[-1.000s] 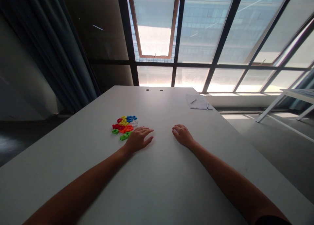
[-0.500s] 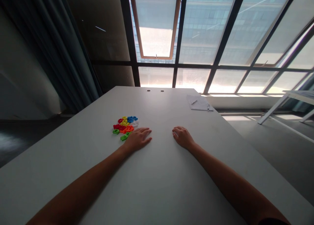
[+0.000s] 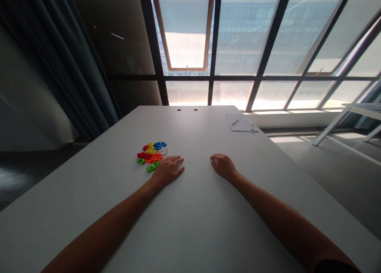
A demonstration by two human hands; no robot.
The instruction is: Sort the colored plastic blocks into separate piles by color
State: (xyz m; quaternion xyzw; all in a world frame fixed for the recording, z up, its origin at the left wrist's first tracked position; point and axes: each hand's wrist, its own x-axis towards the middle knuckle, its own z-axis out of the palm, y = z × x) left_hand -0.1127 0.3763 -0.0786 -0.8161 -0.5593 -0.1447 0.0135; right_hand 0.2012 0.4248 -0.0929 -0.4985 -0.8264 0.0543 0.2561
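Smooth white tabletop [image 3: 193,213]: multicoloured chunky plastic pieces [image 3: 154,157] clustered nearer left edge, presumably for easy reach; left hand [image 3: 169,169] just beside, grip released; right hand [image 3: 223,165] curled, cannot tell if grasping

We had small multicoloured plastic pieces [image 3: 154,158] on the white flat-topped table [image 3: 195,209], just left of our bare left hand [image 3: 168,169]; our bare right hand [image 3: 223,165] rested to the right, and white rectangular paper sheets [image 3: 242,124] lay beyond it.
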